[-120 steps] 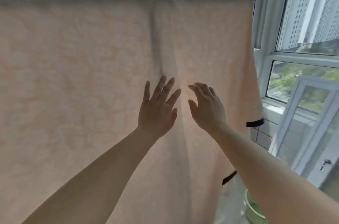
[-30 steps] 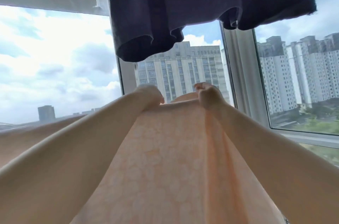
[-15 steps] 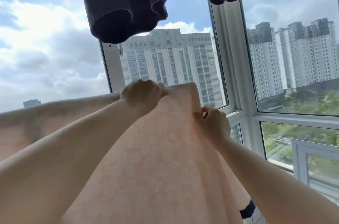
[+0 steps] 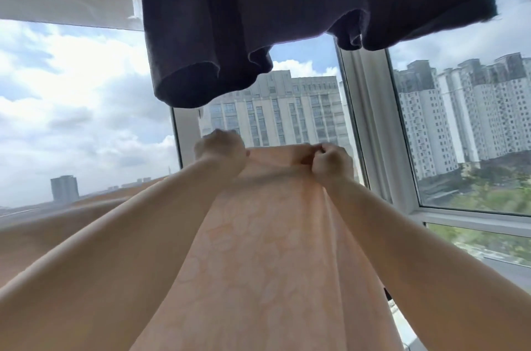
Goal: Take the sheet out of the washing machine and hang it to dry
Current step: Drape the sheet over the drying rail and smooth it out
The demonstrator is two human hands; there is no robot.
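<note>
Peach sheet is out of the washer and already draped up high by the window, under a dark garment (rail itself hidden). Left hand and right hand both grip its top fold, so I'd say only straightening is left.

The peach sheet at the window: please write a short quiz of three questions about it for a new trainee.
1. True or false: both hands grip the top edge of the peach sheet.
2. What hangs directly above the hands? A) a white towel B) a dark garment C) a green basket
3. Fill in: the left hand and the right hand are ____ each other, with a short stretch of sheet between them.

Key:
1. True; the fingers of each hand curl on the fabric.
2. B, the dark garment.
3. close to
</note>
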